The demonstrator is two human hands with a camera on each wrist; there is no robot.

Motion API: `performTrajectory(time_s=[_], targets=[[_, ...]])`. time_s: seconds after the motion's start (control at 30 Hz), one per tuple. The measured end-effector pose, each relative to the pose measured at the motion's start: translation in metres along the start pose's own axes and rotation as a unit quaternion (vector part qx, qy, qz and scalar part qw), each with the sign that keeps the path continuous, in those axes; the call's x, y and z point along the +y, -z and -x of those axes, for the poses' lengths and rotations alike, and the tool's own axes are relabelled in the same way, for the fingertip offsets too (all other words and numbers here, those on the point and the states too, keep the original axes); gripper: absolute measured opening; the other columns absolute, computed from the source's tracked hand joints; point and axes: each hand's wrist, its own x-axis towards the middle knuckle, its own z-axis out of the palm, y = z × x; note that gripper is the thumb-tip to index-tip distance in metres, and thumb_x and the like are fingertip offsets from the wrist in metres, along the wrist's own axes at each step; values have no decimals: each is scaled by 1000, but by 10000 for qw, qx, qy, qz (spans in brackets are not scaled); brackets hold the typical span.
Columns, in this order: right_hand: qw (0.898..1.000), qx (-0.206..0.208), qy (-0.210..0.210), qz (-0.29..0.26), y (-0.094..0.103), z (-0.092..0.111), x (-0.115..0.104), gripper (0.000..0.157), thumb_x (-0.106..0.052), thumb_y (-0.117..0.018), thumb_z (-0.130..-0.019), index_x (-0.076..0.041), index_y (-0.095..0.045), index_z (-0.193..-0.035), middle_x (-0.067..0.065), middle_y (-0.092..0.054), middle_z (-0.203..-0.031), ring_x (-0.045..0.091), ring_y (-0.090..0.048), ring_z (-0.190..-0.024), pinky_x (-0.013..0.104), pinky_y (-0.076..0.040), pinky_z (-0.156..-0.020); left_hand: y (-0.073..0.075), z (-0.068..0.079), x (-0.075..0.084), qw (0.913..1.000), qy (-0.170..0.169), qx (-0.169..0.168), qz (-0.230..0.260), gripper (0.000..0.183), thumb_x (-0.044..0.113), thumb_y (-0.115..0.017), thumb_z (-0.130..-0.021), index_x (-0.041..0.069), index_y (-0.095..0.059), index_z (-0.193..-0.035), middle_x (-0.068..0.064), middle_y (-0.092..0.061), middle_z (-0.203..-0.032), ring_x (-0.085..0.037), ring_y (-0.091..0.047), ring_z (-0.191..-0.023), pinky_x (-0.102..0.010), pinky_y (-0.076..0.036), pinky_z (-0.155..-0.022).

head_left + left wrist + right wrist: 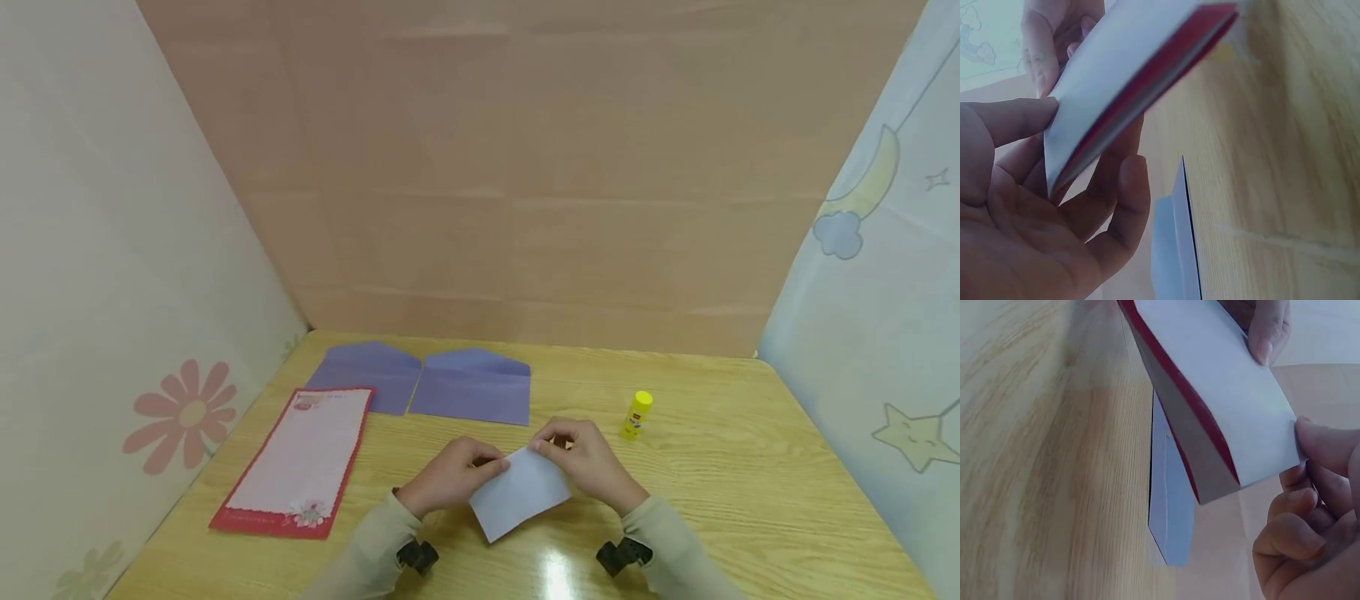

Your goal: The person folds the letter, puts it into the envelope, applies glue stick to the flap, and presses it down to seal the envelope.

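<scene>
Both hands hold up a folded sheet of paper (pixel 520 494), white outside, its red border showing between the folds in the wrist views. My left hand (pixel 454 477) pinches one corner of its far edge, thumb on top and fingers beneath. At the other corner my right hand (pixel 585 463) pinches the same edge between thumb and fingers. In the right wrist view the folded paper (pixel 1222 400) shows its layers parted along the near side. The left wrist view shows the paper's (pixel 1116 62) layers parted too, over the wooden table.
Two purple envelopes with raised flaps, one at left (pixel 375 379) and one at right (pixel 472 387), lie at the back. A red-bordered letter sheet (pixel 300 462) overlaps the left one. A yellow glue stick (pixel 637 415) stands on the wooden table (pixel 750 467) at right.
</scene>
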Motion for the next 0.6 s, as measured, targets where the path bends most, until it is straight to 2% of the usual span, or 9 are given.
performTrajectory(time_s=[0.17, 0.3, 0.4, 0.6], targets=[[9999, 116, 0, -68, 2, 1, 4, 10, -21, -69, -95, -20, -77, -89, -3, -71, -89, 14, -55, -72, 27, -45, -61, 4, 2, -2, 9999, -23, 54, -92, 24, 25, -61, -101, 9, -78, -102, -1, -74, -93, -7, -65, -75, -26, -53, -67], [9998, 90, -54, -150, 3, 0, 4, 10, -20, -69, -95, -17, -78, -91, 0, -72, -91, 15, -57, -74, 28, -46, -63, 7, 0, -7, 9998, 54, 94, -185, 23, 27, -62, -100, 11, -79, -100, 2, -74, -92, -6, -65, -75, -26, -53, -67], [9996, 227, -154, -109, 4, 0, 6, 9, -18, -70, -95, -15, -78, -92, 1, -73, -92, 14, -57, -77, 27, -46, -66, 9, 1, -13, 9995, 150, 162, -242, 21, 28, -63, -100, 14, -80, -98, 6, -73, -90, -6, -65, -78, -26, -53, -70], [9980, 506, -373, -98, 8, 2, 14, 10, -13, -69, -94, -11, -78, -96, 3, -73, -96, 12, -56, -80, 26, -45, -69, 19, 7, -21, 9996, 205, 114, -150, 19, 25, -63, -100, 16, -79, -94, 4, -72, -89, -21, -67, -84, -31, -53, -72]])
